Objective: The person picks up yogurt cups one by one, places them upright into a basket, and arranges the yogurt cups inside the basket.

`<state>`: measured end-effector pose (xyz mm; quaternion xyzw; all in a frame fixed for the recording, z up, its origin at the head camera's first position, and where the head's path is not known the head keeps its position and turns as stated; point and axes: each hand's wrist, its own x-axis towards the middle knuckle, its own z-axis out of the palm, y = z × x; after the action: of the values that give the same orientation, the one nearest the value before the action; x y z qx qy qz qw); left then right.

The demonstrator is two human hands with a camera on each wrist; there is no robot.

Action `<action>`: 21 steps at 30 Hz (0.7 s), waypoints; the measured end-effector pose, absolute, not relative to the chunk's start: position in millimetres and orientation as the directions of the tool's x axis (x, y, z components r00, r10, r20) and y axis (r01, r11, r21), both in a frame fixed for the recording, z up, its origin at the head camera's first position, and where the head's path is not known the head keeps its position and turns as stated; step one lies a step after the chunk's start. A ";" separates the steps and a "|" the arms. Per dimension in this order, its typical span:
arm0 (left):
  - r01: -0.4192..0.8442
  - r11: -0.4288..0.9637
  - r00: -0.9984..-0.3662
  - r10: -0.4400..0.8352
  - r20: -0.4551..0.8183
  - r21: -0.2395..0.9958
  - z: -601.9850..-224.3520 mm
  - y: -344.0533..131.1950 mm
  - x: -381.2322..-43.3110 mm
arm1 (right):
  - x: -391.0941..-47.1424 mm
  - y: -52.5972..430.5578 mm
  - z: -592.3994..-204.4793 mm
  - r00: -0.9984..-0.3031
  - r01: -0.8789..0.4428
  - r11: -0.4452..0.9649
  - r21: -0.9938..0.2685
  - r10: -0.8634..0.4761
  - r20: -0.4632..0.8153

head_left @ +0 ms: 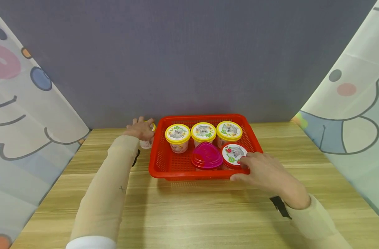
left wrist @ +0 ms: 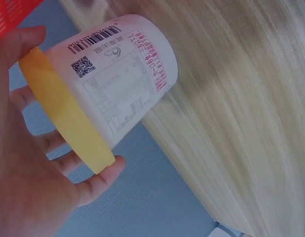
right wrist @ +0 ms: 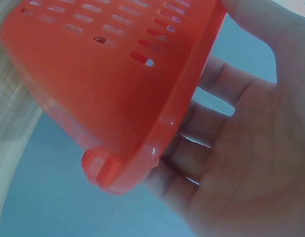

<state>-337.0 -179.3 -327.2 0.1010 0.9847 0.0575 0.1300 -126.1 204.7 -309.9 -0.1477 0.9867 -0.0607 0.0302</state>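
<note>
A white plastic tub (left wrist: 118,74) with a yellow lid (left wrist: 63,111) stands left of the red basket (head_left: 159,152). My left hand (head_left: 140,129) holds it from above, thumb and fingers spread round the lid's edge. Printed text, a barcode and a QR code show on its side. At the basket's front right corner, my right hand (head_left: 264,171) grips the rim, thumb outside the front wall and fingers reaching over it. Those fingertips are right at a tub with a red-edged lid (head_left: 234,154) inside the basket; in the right wrist view the rim hides them.
Inside the basket, three yellow-lidded tubs (head_left: 178,134) line the back. A container with a magenta rounded-triangle lid (head_left: 207,155) sits at the front middle. Behind the wooden table (head_left: 189,218) rises a grey panel (head_left: 189,62), with cartoon-print sheets (head_left: 348,114) at both sides.
</note>
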 end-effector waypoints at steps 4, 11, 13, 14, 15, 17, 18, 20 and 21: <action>0.193 0.972 -0.944 0.222 -0.245 0.135 -329.5 -181.8 -338.6 | -125.9 204.3 -309.1 -0.955 -0.286 0.950 -0.124 -0.293 -0.045; 0.204 0.969 -0.946 0.232 -0.228 0.138 -332.5 -184.9 -337.1 | -125.7 204.0 -308.8 -0.956 -0.276 0.952 -0.132 -0.285 -0.061; 0.207 0.967 -0.945 0.236 -0.227 0.146 -330.4 -185.8 -334.7 | -125.7 204.1 -308.9 -0.957 -0.274 0.952 -0.134 -0.284 -0.065; 0.208 0.967 -0.944 0.238 -0.227 0.150 -329.3 -186.5 -333.8 | -125.7 204.1 -309.0 -0.957 -0.273 0.952 -0.135 -0.284 -0.066; 0.207 0.966 -0.944 0.239 -0.226 0.156 -328.1 -187.1 -333.0 | -125.7 204.1 -309.1 -0.957 -0.273 0.952 -0.137 -0.284 -0.067; 0.208 0.964 -0.945 0.242 -0.222 0.164 -324.8 -188.2 -331.2 | -125.8 204.2 -309.2 -0.957 -0.271 0.952 -0.139 -0.282 -0.068; 0.208 0.964 -0.945 0.242 -0.220 0.166 -323.4 -189.0 -330.6 | -125.8 204.3 -309.4 -0.957 -0.273 0.952 -0.138 -0.284 -0.064; 0.215 0.963 -0.944 0.247 -0.218 0.160 -320.3 -191.0 -329.3 | -125.9 204.5 -309.5 -0.956 -0.280 0.951 -0.134 -0.289 -0.054; 0.219 0.963 -0.944 0.249 -0.215 0.155 -318.7 -191.8 -328.6 | -126.0 204.7 -309.6 -0.955 -0.284 0.950 -0.132 -0.292 -0.047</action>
<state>-328.6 -191.8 -318.7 0.1189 0.9839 0.0644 0.1172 -126.0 204.7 -309.6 -0.1458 0.9868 -0.0620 0.0329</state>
